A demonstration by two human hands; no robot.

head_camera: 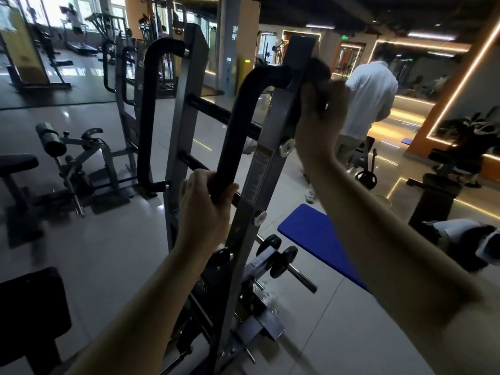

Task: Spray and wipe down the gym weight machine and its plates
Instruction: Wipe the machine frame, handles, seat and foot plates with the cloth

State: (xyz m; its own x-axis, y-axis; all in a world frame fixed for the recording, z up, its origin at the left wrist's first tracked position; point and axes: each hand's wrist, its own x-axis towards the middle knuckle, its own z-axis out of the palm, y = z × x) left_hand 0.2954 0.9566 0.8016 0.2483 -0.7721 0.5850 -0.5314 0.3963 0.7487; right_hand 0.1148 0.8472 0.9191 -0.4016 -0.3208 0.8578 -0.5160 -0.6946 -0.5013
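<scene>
Two hands are working at the weight machine [251, 201]: one is gripping its handle, the other is pressing a cloth to its post.

The left hand [204, 201] is curling its fingers round the lower part of the black padded handle [240, 123]. The right hand [319, 117] is reaching higher, clutching a dark cloth [320, 70] and holding it against the right side of the grey post [295, 58], just beside where the handle is joining it; this part is blurred. The machine is standing directly in front of the person on the pale tiled floor [108, 247], with small black plates [282, 259] sitting on a peg near its base. A blue mat [311, 228] is lying on the floor to the machine's right, and a person in a white shirt [370, 96] is standing further back.
</scene>
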